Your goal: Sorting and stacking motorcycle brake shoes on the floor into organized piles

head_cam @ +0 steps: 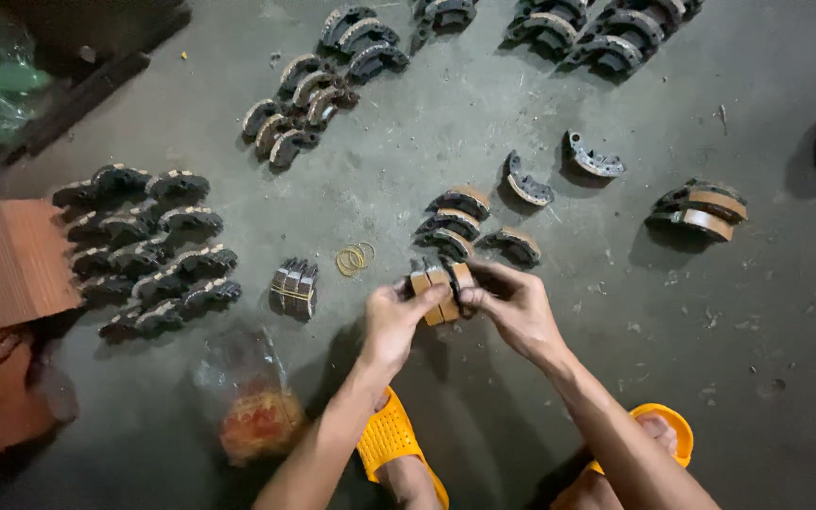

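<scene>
Grey concrete floor (710, 378), dusty, scuffed. Left: ribbed cardboard (16, 260); rows of curved dark brake shoes (144, 250) with tan linings. Centre: rubber bands (353, 259). Left hand (397, 316) and right hand (512, 302) both grip one shoe bundle (441, 288) above the floor.

Bare floor (729, 359) lies open to the right of the right hand (512, 307), and a wide strip runs up the middle between the shoe groups. Just ahead of both hands, four loose shoes (469, 227) crowd the way forward. Rubber bands (354, 258) and a bundled stack (295, 288) sit near the left hand (397, 321), with a large cluster (148, 246) and a cardboard box (16, 260) blocking farther left. A plastic bag (252, 401) lies beside the left forearm. A shoe pair (701, 210) stands well right.
</scene>
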